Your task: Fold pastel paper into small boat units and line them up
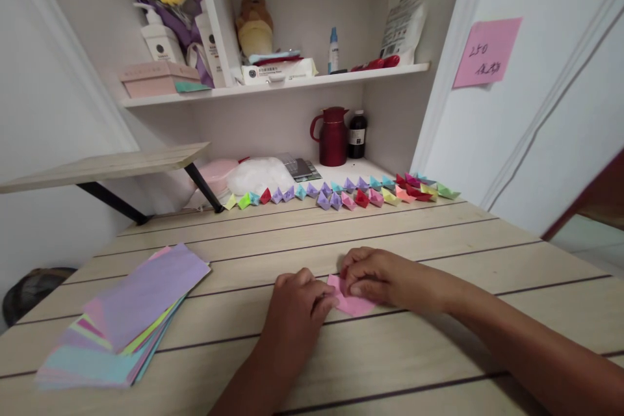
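A small folded piece of pink paper (355, 305) lies on the wooden table between my two hands. My left hand (301, 302) is closed, with thumb and index finger pinching the paper's left corner. From the right, my right hand (373, 276) has its fingers curled down over the paper's upper right part and covers some of it. Exactly how the folds run under the fingers is hidden. Left of my hands, a fanned stack of coloured paper sheets (151, 296) rests on the table, a purple sheet on top.
Rows of small folded paper boats (361, 199) stand along the table's back. Behind them are a dark red jug (333, 138), a dark bottle (357, 134) and a white plastic bag (260, 175). A raised wooden shelf (112, 164) with black legs stands at the left. A pink note (487, 52) hangs at the right.
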`<state>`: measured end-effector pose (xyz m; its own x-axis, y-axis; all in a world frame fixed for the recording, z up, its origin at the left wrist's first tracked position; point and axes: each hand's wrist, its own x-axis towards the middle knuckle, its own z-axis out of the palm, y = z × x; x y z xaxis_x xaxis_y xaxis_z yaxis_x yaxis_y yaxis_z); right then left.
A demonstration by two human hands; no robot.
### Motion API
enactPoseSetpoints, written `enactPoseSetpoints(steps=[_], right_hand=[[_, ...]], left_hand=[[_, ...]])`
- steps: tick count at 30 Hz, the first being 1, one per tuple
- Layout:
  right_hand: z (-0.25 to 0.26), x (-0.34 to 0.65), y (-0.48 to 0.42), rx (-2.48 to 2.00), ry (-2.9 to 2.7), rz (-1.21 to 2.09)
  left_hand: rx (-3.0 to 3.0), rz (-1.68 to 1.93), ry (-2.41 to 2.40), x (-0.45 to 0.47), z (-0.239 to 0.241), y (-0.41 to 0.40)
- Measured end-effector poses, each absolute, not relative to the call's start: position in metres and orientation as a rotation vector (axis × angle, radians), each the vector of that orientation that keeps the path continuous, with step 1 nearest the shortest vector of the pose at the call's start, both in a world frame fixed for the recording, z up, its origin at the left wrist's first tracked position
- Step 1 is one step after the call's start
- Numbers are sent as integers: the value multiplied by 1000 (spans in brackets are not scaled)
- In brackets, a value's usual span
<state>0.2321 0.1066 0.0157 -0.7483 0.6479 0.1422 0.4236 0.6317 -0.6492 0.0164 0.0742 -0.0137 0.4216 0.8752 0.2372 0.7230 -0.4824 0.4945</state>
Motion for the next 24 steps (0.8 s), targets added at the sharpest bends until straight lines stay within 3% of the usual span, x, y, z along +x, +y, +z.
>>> enactPoseSetpoints(steps=[11, 24], right_hand=[[13, 230, 106, -1011, -2503, 749], [11, 237, 115, -1272, -2363, 728]], left_hand=[[2584, 604, 1397, 30, -10, 70], [2348, 623, 1447, 27, -13, 76]])
